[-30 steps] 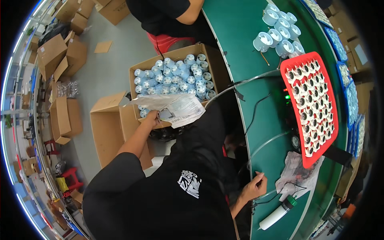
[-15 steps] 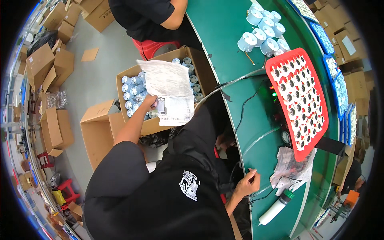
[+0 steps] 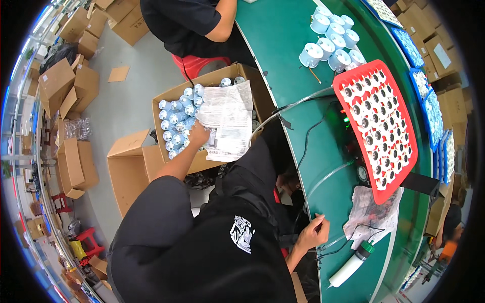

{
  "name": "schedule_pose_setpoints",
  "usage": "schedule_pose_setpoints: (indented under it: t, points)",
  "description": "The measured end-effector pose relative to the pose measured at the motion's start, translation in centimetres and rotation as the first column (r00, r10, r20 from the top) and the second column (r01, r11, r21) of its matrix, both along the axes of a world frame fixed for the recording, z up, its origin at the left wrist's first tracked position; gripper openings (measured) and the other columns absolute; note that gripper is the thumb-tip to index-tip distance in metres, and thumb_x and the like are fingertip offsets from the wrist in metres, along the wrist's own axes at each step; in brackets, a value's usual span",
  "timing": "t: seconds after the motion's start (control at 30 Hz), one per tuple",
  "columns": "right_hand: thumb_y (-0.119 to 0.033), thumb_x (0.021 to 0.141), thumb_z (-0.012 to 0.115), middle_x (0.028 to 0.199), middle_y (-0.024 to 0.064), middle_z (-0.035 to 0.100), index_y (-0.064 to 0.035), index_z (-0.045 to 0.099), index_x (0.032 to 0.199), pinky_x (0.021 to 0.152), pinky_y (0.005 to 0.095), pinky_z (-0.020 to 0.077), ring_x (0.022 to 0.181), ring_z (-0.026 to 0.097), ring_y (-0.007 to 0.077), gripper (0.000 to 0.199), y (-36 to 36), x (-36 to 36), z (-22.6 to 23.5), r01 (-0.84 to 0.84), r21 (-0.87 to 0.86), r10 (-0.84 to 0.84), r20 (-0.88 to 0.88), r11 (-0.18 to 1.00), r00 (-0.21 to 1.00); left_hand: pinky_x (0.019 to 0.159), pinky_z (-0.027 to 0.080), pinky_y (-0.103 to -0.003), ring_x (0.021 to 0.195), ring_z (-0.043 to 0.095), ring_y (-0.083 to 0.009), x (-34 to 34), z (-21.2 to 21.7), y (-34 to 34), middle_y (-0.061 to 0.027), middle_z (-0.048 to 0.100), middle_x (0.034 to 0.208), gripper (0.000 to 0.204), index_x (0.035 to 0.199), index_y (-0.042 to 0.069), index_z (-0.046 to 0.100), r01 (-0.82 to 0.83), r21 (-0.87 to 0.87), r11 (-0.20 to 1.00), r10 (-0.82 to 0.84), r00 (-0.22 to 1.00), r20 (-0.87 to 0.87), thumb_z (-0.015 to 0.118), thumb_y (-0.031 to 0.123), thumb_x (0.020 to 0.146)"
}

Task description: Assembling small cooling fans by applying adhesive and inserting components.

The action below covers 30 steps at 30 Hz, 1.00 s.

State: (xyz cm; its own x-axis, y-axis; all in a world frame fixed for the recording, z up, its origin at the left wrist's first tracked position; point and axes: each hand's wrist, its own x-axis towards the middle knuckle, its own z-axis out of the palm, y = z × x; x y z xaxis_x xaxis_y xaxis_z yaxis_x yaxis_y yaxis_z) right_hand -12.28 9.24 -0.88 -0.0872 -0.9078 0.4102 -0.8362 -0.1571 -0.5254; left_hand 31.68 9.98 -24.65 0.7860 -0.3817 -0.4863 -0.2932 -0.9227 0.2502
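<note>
At the left edge of a newspaper sheet (image 3: 230, 113), my left hand (image 3: 199, 133) is closed on the paper, its fingertips partly hidden. The sheet lies over part of an open cardboard box (image 3: 159, 103) filled with light-blue plastic cups (image 3: 173, 119) with white parts inside. My right hand (image 3: 314, 232) rests by the near edge of the green table (image 3: 283, 65). Its fingers are curled in, thumb against them, and no object shows in it. A white tube with a green cap (image 3: 351, 265) lies beyond that hand, beside a crumpled, stained paper (image 3: 371, 212).
A red tray (image 3: 341, 83) of white parts with dark centres stands tilted on the table. Blue cups (image 3: 326, 45) cluster at the far end. Hoses and cables cross the table edge. Another person (image 3: 187, 22) sits beyond the box; an opened carton (image 3: 131, 171) stands left.
My left hand has moved right, shifting the newspaper right and uncovering more cups on the left while covering those on the right. My right hand has stayed in place.
</note>
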Motion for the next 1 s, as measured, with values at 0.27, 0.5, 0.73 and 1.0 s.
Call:
schedule_pose_setpoints:
  t: [0.27, 0.5, 0.73, 1.0]
  points:
    - [-0.008, 0.094, 0.057, 0.063, 0.0103, 0.054, 0.0020, 0.063, 0.078, 0.048, 0.0355, 0.0348, 0.051, 0.047, 0.0219, 0.020, 0.0, 0.0, -0.5, -0.044, -0.033, 0.045, 0.029, 0.998, 0.999, 0.098, 0.034, -0.052, 0.114, 0.049, -0.0356, -6.8, 4.7, 2.3, -0.0166, 0.057, 0.119, 0.017, 0.097, 0.010, 0.068, 0.470, -0.303, 0.829, -0.351, 0.859, 0.373, 0.064, 0.019, 0.083]
    - [-0.007, 0.081, 0.068, 0.059, 0.0082, 0.052, -0.0057, 0.060, 0.068, 0.045, 0.0376, 0.0384, 0.048, 0.051, 0.0249, 0.015, -0.5, 0.5, -1.6, -0.054, -0.105, 0.058, 0.036, 0.993, 0.998, 0.060, 0.045, -0.040, 0.062, 0.057, -0.0363, -14.1, 10.6, -1.2, -0.0202, 0.061, 0.069, 0.032, 0.080, -0.001, 0.059, 0.378, -0.625, 0.683, -0.610, 0.766, -0.203, 0.056, 0.026, 0.096]
    - [-0.013, 0.078, 0.072, 0.062, 0.0034, 0.055, -0.0088, 0.055, 0.066, 0.050, 0.0327, 0.0478, 0.053, 0.058, 0.0211, 0.022, -0.4, 0.2, -0.9, -0.028, -0.217, 0.034, 0.021, 0.976, 0.999, 0.050, 0.038, -0.029, 0.053, 0.048, -0.0086, -15.4, 7.6, -4.6, -0.0044, 0.060, 0.061, 0.032, 0.081, -0.002, 0.060, 0.265, -0.718, 0.644, -0.596, 0.762, -0.252, 0.053, 0.023, 0.100]
    - [-0.014, 0.082, 0.070, 0.065, 0.0034, 0.056, -0.0078, 0.056, 0.069, 0.051, 0.0327, 0.0494, 0.057, 0.060, 0.0209, 0.019, 0.0, -0.4, -0.3, -0.011, -0.292, 0.032, 0.066, 0.956, 0.997, 0.064, 0.050, -0.047, 0.070, 0.064, -0.0353, -19.6, 12.4, -3.4, -0.0160, 0.064, 0.075, 0.017, 0.083, 0.006, 0.066, 0.846, -0.483, 0.227, -0.936, 0.326, 0.131, 0.060, 0.021, 0.088]
